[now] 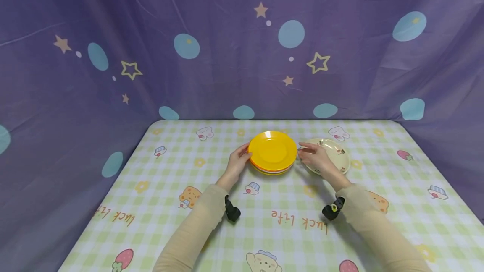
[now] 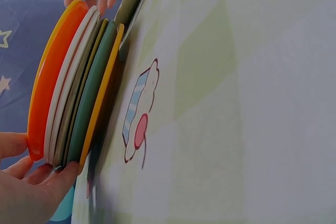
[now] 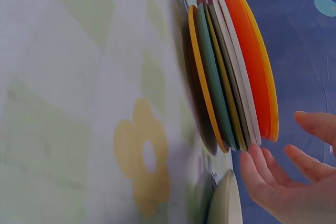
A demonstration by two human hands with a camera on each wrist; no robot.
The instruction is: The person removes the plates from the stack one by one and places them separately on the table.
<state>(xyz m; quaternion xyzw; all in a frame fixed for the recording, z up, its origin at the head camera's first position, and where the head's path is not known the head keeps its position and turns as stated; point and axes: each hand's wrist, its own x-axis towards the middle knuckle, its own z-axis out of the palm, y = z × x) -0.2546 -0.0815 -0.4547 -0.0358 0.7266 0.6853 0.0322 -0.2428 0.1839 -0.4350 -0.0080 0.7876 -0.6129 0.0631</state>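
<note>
A stack of several plates (image 1: 272, 151) stands near the middle of the table, a yellow one on top. Seen edge-on in the left wrist view, the stacked plates (image 2: 79, 87) have orange, white, olive, teal and yellow rims. On the left side my left hand (image 1: 237, 163) grips the stack, thumb at the upper rim and fingers along the lower edges. My right hand (image 1: 318, 160) is at the stack's right side, its fingers spread and loosely bent. In the right wrist view, one fingertip of the right hand (image 3: 294, 182) meets or nearly meets the white rims.
A cream plate with small printed figures (image 1: 336, 154) lies on the table to the right of the stack, partly behind my right hand. A checked cloth (image 1: 159, 238) covers the table. A purple curtain (image 1: 227, 79) hangs behind it and at the left.
</note>
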